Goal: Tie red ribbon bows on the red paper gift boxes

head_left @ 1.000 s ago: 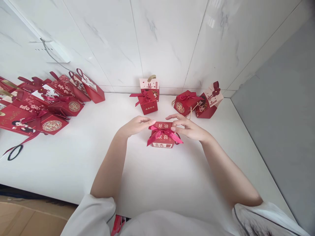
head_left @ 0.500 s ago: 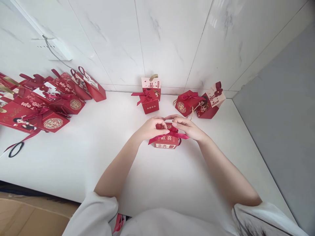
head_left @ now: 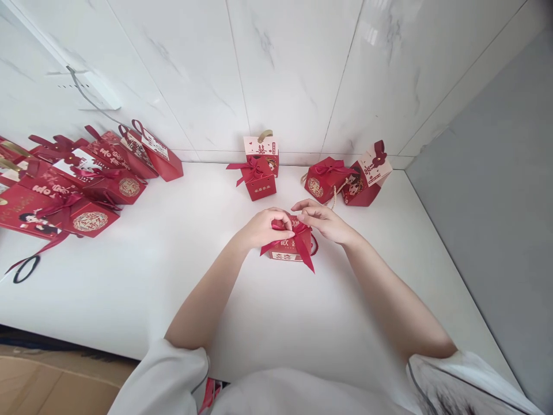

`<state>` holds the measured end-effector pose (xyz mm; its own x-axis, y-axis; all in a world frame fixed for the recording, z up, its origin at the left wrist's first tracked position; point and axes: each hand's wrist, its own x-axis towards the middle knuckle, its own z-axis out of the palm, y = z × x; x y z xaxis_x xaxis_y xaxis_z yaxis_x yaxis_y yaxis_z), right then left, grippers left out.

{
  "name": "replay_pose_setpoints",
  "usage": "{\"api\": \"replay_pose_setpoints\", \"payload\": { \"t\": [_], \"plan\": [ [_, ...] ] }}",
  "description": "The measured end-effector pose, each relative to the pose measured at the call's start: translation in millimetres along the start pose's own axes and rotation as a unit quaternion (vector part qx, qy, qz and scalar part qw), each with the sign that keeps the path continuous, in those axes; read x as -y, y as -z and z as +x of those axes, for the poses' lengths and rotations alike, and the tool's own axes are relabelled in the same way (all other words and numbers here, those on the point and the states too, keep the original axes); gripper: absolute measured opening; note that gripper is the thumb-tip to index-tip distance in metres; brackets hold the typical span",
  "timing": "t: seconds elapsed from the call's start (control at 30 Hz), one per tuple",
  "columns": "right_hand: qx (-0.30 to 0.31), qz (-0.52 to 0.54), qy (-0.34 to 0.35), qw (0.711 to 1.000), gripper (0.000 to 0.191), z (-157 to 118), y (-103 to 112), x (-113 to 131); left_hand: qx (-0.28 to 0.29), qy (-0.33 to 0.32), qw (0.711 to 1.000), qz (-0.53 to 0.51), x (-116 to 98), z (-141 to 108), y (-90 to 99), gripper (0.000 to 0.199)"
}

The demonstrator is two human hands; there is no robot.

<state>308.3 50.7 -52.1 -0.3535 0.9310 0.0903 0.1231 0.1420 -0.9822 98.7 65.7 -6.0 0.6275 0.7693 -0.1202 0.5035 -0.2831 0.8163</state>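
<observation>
Left hand [head_left: 265, 226] pinching ribbon [head_left: 306, 249] on red box [head_left: 283, 244], center of frame.
Right hand [head_left: 327, 223] half-curled just beside the ribbon, can't tell if gripping. Box sits on white table [head_left: 302, 317]; box cluster [head_left: 91, 220] at frame left, more boxes [head_left: 261, 189] upper center to right.

Red ribbon [head_left: 307, 253]: bow partly hidden by left hand [head_left: 268, 226] pinching it. Right hand [head_left: 327, 222]: fingertip contact cannot be told. Gift box [head_left: 286, 249] beneath: top partly covered by fingers, small print unreadable. Table [head_left: 108, 288]: left end cut off, along with red gift bags [head_left: 19, 199] there. Below front-left edge: cardboard carton [head_left: 56, 377], cropped left and bottom. Under front edge: red item [head_left: 209, 393], mostly hidden by clothing, unidentifiable.
</observation>
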Motion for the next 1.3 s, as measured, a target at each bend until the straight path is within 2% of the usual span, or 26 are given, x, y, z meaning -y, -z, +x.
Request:
{"api": "replay_pose_setpoints", "payload": {
  "t": [0.1,0.2,0.27,0.37,0.43,0.57,0.67,0.77,0.83,0.9,1.07,1.3],
  "plan": [
    [-0.030,0.022,-0.003,0.999,0.040,3.0,-4.3,-6.8,0.007,0.004,1.000,-0.007,0.9,-0.5,-0.9,0.015],
    [-0.062,0.018,0.005,0.998,0.031,3.2,-6.0,-5.8,-0.008,0.007,1.000,-0.005,2.4,-1.1,-2.7,0.018],
    [-0.086,-0.029,-0.009,0.996,0.032,0.8,-2.8,1.5,-0.008,0.012,1.000,-0.006,2.3,-1.8,-1.2,0.021],
    [-0.099,-0.139,-0.089,0.981,0.042,-5.5,8.3,17.3,0.025,0.042,0.997,-0.062,-0.8,-4.4,7.6,0.029],
    [-0.076,-0.158,-0.132,0.976,0.050,-10.3,17.6,26.8,0.026,0.060,0.992,-0.107,-4.0,-7.4,15.7,0.033],
    [0.030,-0.147,-0.217,0.965,0.058,-19.6,32.7,39.1,-0.035,0.037,0.994,-0.097,-8.8,-13.2,25.3,0.031],
    [0.144,-0.114,-0.252,0.950,0.056,-25.5,35.9,44.9,-0.004,0.001,0.999,-0.046,-8.3,-13.6,23.6,0.024],
    [0.241,-0.096,-0.252,0.932,0.049,-27.6,30.2,47.3,0.059,-0.018,0.998,-0.011,-4.7,-10.9,18.3,0.024],
    [0.270,-0.093,-0.249,0.926,0.046,-25.8,23.7,46.2,0.071,-0.013,0.997,0.000,-2.0,-8.7,15.1,0.021],
    [0.264,-0.076,-0.241,0.931,0.045,-22.2,18.3,43.0,0.051,-0.004,0.999,0.005,0.0,-7.1,13.0,0.019],
    [0.188,-0.024,-0.183,0.965,0.037,-14.3,17.1,31.6,-0.028,0.020,0.999,-0.018,3.6,-4.8,11.8,0.018],
    [0.183,-0.003,-0.159,0.970,0.039,-12.9,18.8,24.7,-0.048,0.047,0.996,-0.063,11.0,-1.5,12.9,0.020]
  ]
}}
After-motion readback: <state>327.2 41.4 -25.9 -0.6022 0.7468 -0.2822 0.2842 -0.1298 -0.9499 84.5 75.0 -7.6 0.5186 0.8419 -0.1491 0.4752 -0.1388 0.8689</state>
